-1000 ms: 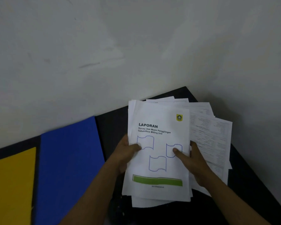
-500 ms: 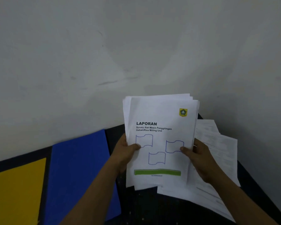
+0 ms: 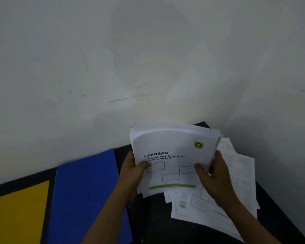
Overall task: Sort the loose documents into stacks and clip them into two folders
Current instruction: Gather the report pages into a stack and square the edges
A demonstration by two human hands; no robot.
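A single head-worn camera looks forward and down, close over a dark table [image 3: 165,229] against a wall [image 3: 113,59].

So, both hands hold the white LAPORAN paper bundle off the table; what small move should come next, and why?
Probably tap the lower edge of the white LAPORAN paper bundle on the black table to square it. The left hand and right hand grip its sides, and its sheets sit fanned and uneven above the loose printed sheets.
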